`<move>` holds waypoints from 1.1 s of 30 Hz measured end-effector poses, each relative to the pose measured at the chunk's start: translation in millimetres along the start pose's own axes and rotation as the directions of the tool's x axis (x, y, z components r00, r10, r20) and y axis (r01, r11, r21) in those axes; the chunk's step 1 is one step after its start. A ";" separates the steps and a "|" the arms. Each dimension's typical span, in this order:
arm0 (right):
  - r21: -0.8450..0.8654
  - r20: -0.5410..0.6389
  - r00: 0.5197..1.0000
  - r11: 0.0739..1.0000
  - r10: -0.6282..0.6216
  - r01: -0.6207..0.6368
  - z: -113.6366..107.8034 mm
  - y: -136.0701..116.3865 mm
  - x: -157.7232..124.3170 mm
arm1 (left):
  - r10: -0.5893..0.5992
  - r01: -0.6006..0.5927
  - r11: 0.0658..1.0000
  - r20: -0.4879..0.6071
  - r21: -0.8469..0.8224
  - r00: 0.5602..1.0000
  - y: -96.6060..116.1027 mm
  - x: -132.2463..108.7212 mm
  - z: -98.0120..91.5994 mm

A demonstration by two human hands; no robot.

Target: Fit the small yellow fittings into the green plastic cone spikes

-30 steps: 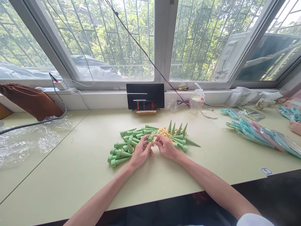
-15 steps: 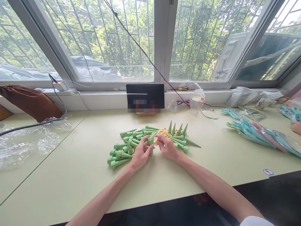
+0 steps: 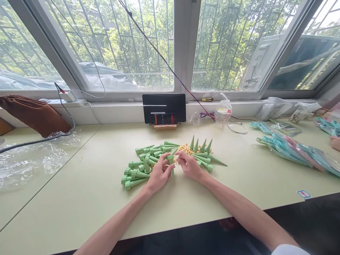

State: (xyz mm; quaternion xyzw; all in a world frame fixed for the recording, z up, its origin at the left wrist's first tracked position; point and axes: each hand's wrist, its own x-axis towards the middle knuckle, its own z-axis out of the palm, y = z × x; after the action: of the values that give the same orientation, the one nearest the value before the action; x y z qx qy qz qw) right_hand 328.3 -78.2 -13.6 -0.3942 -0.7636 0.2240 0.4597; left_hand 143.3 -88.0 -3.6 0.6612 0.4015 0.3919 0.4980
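My left hand (image 3: 159, 172) grips a green plastic watering spike (image 3: 170, 160), its capped end up and its point downward. Close against the spike's right side, my right hand (image 3: 189, 165) pinches a small yellowish piece (image 3: 174, 161), partly hidden by the fingertips. Many more green spikes lie in a pile (image 3: 138, 173) to the left and behind my hands. Several other spikes (image 3: 204, 145) stand point up at the back right, beside a heap of small yellow pieces (image 3: 185, 149). A few lie on their sides (image 3: 204, 161) right of my right hand.
On the pale table (image 3: 87, 198), a phone (image 3: 165, 119) leans against a dark tablet (image 3: 148, 104). Bagged teal and pink items (image 3: 289, 150) lie to the right, near another person's hand (image 3: 335, 142). Clear plastic wrap (image 3: 34, 159) and a brown pouch (image 3: 37, 115) are at left.
Both hands stay nearly in place. The lower tip of the held spike has shifted very slightly to the right.
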 end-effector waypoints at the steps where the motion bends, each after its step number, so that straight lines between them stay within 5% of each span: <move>1: 0.001 0.001 1.000 1.000 0.002 -0.002 -0.2 0.0 -0.1 | 0.003 -0.003 1.000 -0.001 0.004 1.000 0.1 0.1 0.2; 17: 0.116 0.038 0.988 0.982 0.147 -0.150 -0.5 -12.1 0.9 | 0.024 -0.027 0.997 -0.039 -0.077 0.999 3.6 2.0 1.4; 26: 0.297 0.243 0.935 0.897 0.260 -0.327 -0.5 -13.4 -1.5 | 0.019 -0.023 0.996 -0.048 -0.086 0.999 6.0 1.5 1.2; 33: 0.236 0.203 0.955 0.935 0.217 -0.263 1.3 -11.4 -2.5 | -0.020 0.017 0.992 -0.022 -0.127 1.000 4.6 2.0 -0.1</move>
State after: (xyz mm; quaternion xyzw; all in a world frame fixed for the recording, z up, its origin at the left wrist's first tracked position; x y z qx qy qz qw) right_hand 323.3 -86.9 -7.5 -0.3998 -0.7106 0.4106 0.4082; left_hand 144.6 -87.0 1.1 0.6201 0.3876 0.4195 0.5378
